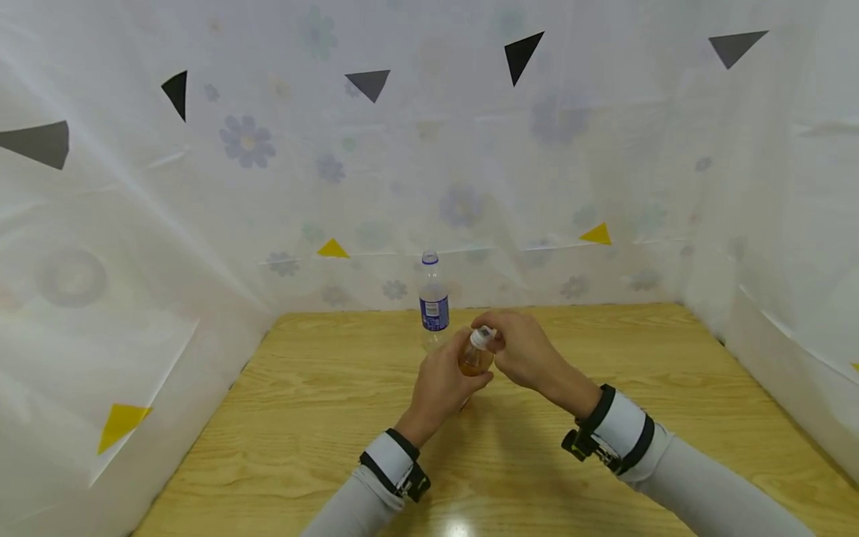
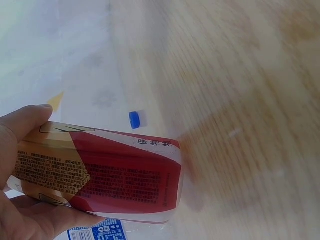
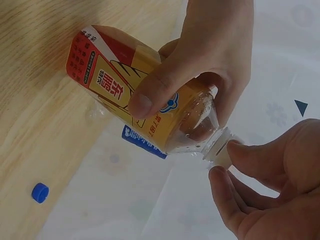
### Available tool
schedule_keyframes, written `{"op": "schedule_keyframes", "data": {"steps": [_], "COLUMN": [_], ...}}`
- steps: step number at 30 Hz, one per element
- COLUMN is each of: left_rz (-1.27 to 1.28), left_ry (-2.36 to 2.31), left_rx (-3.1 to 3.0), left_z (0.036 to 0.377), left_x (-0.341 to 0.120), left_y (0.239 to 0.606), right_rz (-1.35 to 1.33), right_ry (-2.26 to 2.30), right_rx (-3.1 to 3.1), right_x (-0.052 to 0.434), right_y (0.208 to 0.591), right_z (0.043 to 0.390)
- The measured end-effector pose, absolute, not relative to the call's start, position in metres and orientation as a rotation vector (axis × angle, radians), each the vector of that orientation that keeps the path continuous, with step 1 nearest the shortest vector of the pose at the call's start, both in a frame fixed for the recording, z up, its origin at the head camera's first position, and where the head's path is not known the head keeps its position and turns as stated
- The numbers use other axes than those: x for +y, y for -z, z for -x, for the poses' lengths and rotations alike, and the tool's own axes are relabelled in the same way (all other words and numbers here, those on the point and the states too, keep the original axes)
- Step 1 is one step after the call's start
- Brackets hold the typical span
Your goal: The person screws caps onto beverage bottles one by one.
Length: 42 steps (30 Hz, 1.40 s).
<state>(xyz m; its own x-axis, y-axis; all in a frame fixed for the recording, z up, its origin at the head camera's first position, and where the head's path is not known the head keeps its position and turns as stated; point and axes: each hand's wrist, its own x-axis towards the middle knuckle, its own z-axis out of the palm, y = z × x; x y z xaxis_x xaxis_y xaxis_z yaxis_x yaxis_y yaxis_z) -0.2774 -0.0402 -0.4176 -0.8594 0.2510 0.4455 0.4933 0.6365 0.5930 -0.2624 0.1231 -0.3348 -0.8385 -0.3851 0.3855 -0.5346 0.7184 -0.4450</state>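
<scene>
A small bottle of amber drink (image 1: 475, 359) with a red and gold label (image 2: 115, 172) is held up over the wooden table (image 1: 322, 418). My left hand (image 1: 443, 384) grips its body, thumb across the label (image 3: 130, 95). My right hand (image 1: 520, 347) pinches the white cap (image 3: 220, 152) at the neck between thumb and fingers (image 3: 250, 155). In the left wrist view the left hand (image 2: 20, 145) wraps the label from the left, and the bottle's bottom end hangs above the tabletop.
A clear water bottle (image 1: 433, 302) with a blue cap (image 1: 429, 258) and blue label stands upright just behind the hands, near the back wall. White flowered sheeting (image 1: 168, 246) walls the table on the left, back and right.
</scene>
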Motion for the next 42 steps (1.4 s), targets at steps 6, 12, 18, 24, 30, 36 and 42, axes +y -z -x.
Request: {"op": "schedule_keyframes", "data": {"steps": [6,12,18,24,30,36,42], "left_rz": [0.586,0.591,0.605,0.600,0.606,0.598,0.605], "left_ry": [1.062,0.993,0.962,0.982,0.999,1.012,1.016], "left_rx": [-2.544,-2.533,-2.524,-2.532,-2.529,-2.529,-2.508], "left_z": [0.277,0.276,0.276,0.276,0.276,0.276,0.276], "left_x": [-0.041,-0.040,-0.039,-0.039,-0.040,-0.042,-0.042], "left_y": [0.419,0.417,0.416,0.416,0.416,0.416,0.417], "right_rz": [-0.683,-0.664,-0.643,-0.647,-0.642,-0.682,-0.728], "right_ry": [-0.825,-0.769,-0.757,-0.743,-0.705,-0.692,-0.760], "right_rx": [-2.660,-2.603,-2.548,-2.527,-2.522,-2.533,-2.555], "right_x": [0.121,0.119,0.117,0.117,0.116,0.114,0.112], "right_y": [0.338,0.344,0.346,0.348,0.350,0.348,0.346], "right_z": [0.261,0.262,0.263,0.264,0.262,0.258,0.257]}}
